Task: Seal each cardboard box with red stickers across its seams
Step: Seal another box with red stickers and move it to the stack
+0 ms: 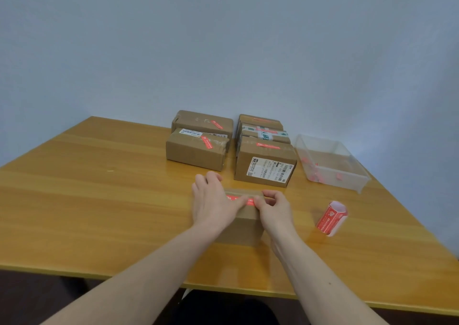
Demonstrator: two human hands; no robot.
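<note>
Hands meet on the cardboard box (244, 219): left hand (213, 201) lies flat, holding it down; right hand (272, 208) pinches the red sticker (239, 198). Smoothing outward across the seam should seat it.

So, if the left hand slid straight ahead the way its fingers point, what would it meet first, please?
Probably the nearer left cardboard box behind the box being sealed; the left hand points up the table toward it, though depth is hard to judge.

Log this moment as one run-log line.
left hand and right hand press red sticker | on near box | step: sealing
</note>
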